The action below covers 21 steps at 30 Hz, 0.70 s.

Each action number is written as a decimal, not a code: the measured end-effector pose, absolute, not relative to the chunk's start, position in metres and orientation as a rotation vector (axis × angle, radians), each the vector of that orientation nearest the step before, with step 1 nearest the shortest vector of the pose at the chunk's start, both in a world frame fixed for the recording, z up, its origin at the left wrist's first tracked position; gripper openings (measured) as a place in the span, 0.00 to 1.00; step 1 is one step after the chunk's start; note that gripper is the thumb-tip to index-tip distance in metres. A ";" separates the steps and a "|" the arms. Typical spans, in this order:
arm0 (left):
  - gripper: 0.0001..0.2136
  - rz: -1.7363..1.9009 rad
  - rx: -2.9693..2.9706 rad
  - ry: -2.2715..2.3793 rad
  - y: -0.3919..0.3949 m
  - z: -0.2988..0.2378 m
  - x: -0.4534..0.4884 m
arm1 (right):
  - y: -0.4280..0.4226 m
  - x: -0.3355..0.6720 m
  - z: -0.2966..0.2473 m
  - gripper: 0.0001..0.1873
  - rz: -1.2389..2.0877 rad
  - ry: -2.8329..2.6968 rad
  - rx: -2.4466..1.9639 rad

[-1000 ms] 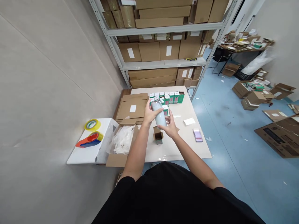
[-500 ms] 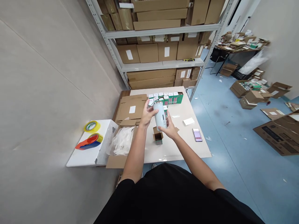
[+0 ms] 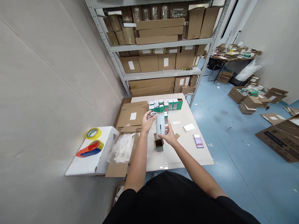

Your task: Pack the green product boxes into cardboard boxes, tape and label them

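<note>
A pale blue tumbler (image 3: pixel 160 125) with dark lettering on its side is held nearly upright over the table. My left hand (image 3: pixel 147 122) is closed at its top, with fingers at the carry loop (image 3: pixel 153 114) beside the lid. Lower down, my right hand (image 3: pixel 170 135) grips the tumbler near its base from the right. Just below stands a small open carton (image 3: pixel 159 145) with its flaps spread and a dark inside. Behind the tumbler are several green and white boxes (image 3: pixel 173 104) in rows; one smaller box (image 3: pixel 165 117) is partly hidden by it.
Left of my arm an open carton (image 3: pixel 116 170) holds white plastic bags (image 3: pixel 125 146). Flattened cardboard (image 3: pixel 133 110) lies behind it. Yellow tape (image 3: pixel 93 133) and a red-blue tape dispenser (image 3: pixel 90 149) rest on a white block (image 3: pixel 78 166). A shelf (image 3: pixel 161 74) of cartons stands beyond the table (image 3: pixel 182 158).
The tumbler has turned from a tilt to nearly upright, still between both my hands. My view has tipped up slightly, so more of the upper shelf shows.
</note>
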<state>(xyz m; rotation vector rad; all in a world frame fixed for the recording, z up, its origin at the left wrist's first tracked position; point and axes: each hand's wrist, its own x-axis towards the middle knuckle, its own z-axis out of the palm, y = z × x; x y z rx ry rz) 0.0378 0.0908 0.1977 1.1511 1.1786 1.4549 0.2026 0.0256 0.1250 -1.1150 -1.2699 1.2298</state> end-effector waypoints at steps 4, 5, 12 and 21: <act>0.25 1.425 1.347 1.530 0.089 0.188 0.038 | 0.027 0.204 0.099 0.68 1.108 -1.285 -1.298; 0.24 1.343 1.406 1.592 0.087 0.185 0.039 | 0.027 0.203 0.093 0.67 1.083 -1.293 -1.326; 0.24 1.203 1.556 1.871 0.074 0.162 0.045 | 0.019 0.190 0.061 0.63 1.001 -1.323 -1.394; 0.23 0.831 1.784 2.272 0.063 0.143 0.042 | 0.012 0.172 0.014 0.59 0.857 -1.321 -1.473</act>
